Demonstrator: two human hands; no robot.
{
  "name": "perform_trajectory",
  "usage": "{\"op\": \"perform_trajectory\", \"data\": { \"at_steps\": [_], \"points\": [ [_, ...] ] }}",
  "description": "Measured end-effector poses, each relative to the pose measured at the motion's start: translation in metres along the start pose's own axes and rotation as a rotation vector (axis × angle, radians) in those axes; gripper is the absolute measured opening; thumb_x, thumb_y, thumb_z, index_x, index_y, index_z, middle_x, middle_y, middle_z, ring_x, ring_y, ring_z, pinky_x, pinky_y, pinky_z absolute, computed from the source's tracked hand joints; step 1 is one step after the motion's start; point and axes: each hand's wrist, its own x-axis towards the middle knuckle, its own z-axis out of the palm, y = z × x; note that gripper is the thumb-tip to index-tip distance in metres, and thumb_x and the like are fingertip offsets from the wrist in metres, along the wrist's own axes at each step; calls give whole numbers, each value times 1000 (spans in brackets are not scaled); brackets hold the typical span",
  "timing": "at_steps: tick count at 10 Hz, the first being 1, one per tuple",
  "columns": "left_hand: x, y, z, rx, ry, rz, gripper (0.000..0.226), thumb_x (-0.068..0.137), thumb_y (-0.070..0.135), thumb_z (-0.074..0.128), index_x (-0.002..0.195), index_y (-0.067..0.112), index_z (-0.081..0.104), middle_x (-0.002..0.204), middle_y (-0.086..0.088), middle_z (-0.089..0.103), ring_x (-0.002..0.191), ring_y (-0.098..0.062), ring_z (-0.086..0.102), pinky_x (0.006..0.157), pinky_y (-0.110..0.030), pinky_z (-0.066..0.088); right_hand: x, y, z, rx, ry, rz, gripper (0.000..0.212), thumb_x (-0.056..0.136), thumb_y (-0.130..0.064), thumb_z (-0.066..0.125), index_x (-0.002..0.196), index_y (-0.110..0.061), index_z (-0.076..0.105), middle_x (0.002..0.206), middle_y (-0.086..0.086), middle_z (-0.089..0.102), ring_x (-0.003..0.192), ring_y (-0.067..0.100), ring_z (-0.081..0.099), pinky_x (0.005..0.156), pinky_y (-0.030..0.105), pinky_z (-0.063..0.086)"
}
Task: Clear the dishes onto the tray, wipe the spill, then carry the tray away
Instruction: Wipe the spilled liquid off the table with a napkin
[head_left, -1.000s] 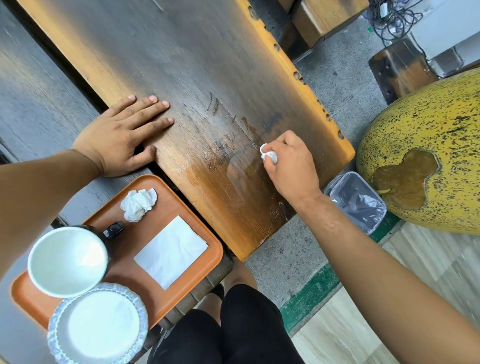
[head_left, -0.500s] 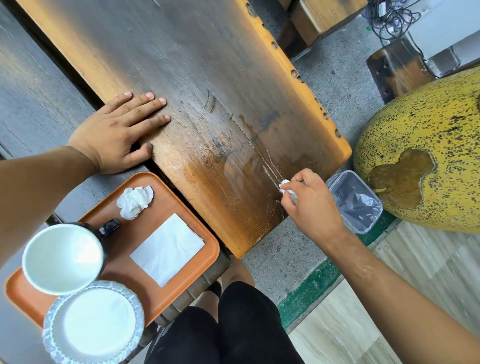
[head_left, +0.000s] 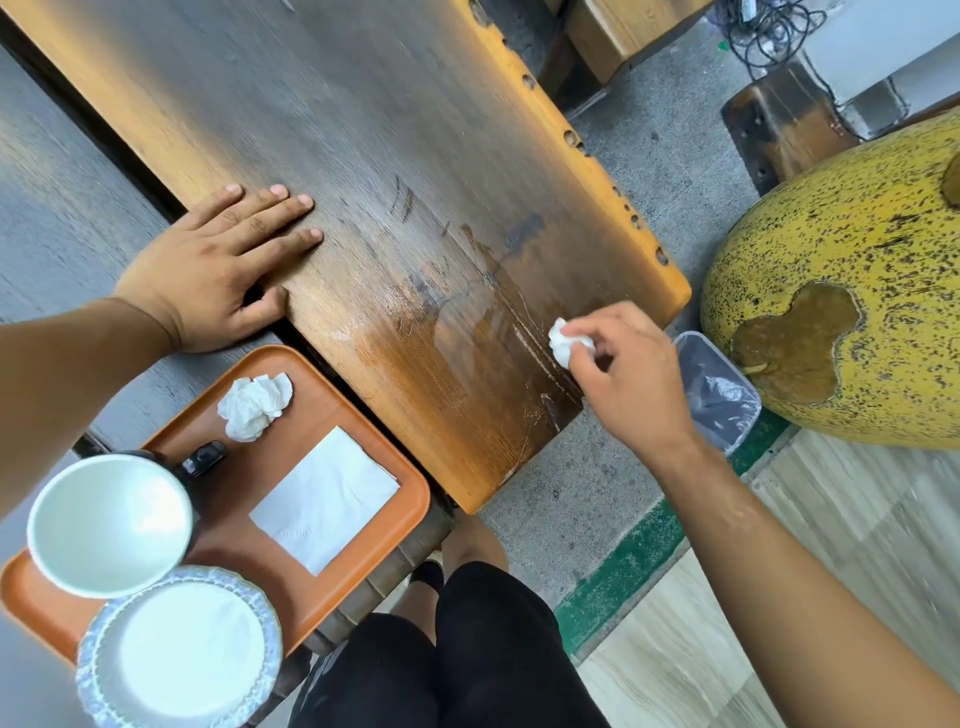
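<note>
1. Head view, only one view. Left hand (head_left: 208, 270) lies flat, fingers spread slightly, palm down on the near edge of the long brown wooden table slab (head_left: 363, 130); holds nothing.
2. Right hand (head_left: 628, 379) pinches a small crumpled white tissue wad (head_left: 567, 343) in its fingertips, at the slab's right end, touching or just above the wood; cannot tell which.
3. Wet glossy spill patch (head_left: 467, 332) on the slab just left of the wad, edges hard to make out against the grain.
4. Orange plastic tray (head_left: 363, 421) sits near-left, below the slab edge, its left corner cut off by the frame.
5. On the tray: white round bowl (head_left: 109, 525), white paper plate with frilled rim (head_left: 182, 649) partly cut off at the bottom, second crumpled white tissue (head_left: 254, 405), flat white napkin (head_left: 324, 499).
6. Small black object (head_left: 202, 457) beside the bowl, mostly hidden by it; unidentifiable.
7. Clear plastic bin with liner (head_left: 722, 389) on the floor, partly behind the right hand.
8. Large yellow speckled rounded object (head_left: 857, 260) at right, cut off.
</note>
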Motion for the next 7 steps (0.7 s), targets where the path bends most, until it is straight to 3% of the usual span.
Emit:
{"op": "perform_trajectory", "data": {
  "at_steps": [1,3,5,7],
  "points": [
    [1,1,0,5,-2,-5,68,95,41,40,157,13,42,168,-12,30,155,-35,30,124,-60,24,37,-13,11,74,20,-150,25,90,-1,58,105,-14,74,106,0,64,93,10,60,89,23,49],
    [1,1,-1,6,-15,-10,68,95,41,40,157,13,42,169,-12,30,155,-35,30,124,-60,24,76,-17,34,-38,-195,-313,29,92,-2,56,108,-18,75,106,-3,67,105,22,53,95,28,41],
    [1,0,1,1,-9,-3,68,97,43,39,157,13,42,168,-12,30,155,-36,31,124,-61,24,31,18,19,-187,-382,-360,31,95,-2,51,107,-17,75,100,-2,59,98,20,48,88,27,43],
    [-1,-3,1,6,-14,0,68,96,43,39,157,13,42,168,-12,30,155,-36,31,124,-61,24,-26,33,-4,-105,-467,-240,35,93,2,57,95,-26,79,96,-10,62,93,11,50,81,24,41]
  ]
}}
